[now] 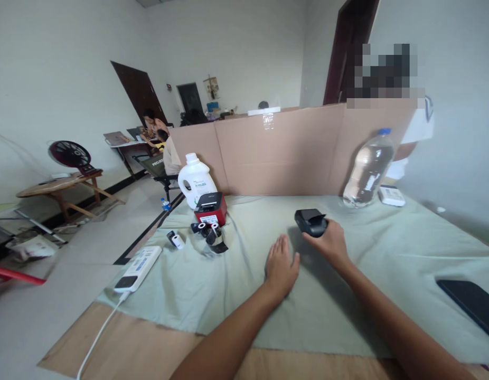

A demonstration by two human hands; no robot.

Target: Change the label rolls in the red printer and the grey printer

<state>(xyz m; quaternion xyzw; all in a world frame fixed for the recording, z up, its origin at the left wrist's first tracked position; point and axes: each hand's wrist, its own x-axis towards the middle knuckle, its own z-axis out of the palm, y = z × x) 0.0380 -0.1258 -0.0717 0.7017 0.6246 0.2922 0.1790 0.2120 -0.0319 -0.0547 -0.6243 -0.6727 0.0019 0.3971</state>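
My right hand (pixel 331 243) grips a small black portable printer (pixel 311 222) by its right side, thumb along the near edge. The printer is tilted a little, and a flap on its top looks raised. My left hand (pixel 282 266) lies flat on the pale green cloth (pixel 244 306), fingers stretched out, just left of the printer and apart from it. Farther left stands a red and black receipt printer (pixel 211 209). In front of that, small paper rolls (pixel 178 241) and black pieces (pixel 216 244) lie on the cloth.
A white jug (pixel 196 182) stands behind the receipt printer. The power strip (pixel 138 269) lies at the left edge, its cable trailing down. A large clear bottle (pixel 367 171), a white box (pixel 392 196) and a black phone-like slab (pixel 472 303) are rightward. Cardboard (pixel 280 158) walls the back; people sit beyond.
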